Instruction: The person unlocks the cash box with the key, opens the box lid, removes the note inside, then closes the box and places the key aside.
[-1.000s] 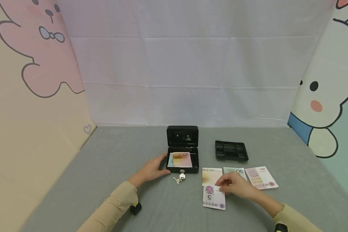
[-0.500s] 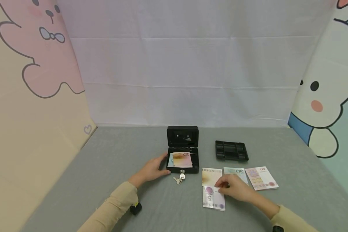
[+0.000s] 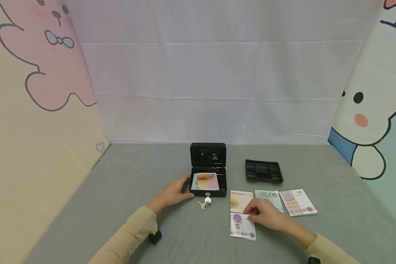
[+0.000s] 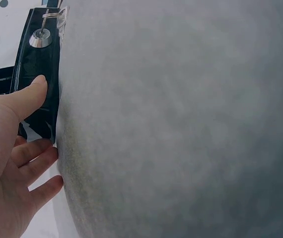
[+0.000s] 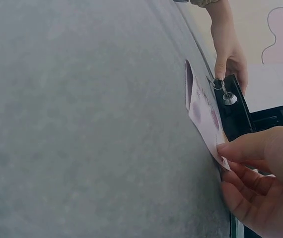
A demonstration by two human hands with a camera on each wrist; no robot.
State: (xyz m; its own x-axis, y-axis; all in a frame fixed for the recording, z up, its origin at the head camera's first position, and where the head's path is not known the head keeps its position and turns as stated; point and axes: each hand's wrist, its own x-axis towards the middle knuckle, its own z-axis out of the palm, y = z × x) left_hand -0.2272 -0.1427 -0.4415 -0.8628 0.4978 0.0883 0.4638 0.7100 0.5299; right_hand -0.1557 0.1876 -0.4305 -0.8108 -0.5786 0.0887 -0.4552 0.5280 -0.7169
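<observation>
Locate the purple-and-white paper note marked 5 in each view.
Head: purple-and-white paper note low, right of centre, corner at the right hand.
Left wrist: not in it.
Right wrist: right of centre, pinched by the right hand.
Shared landmark: black rectangular metal box, in all three.

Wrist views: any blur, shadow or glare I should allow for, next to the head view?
Left wrist: cloth looks soft, darkening toward lower right; lock glints. Right wrist: dim, bluish; note seen at a steep slant. Head: fairly even light, soft shadow by the left hand, little glare.
</observation>
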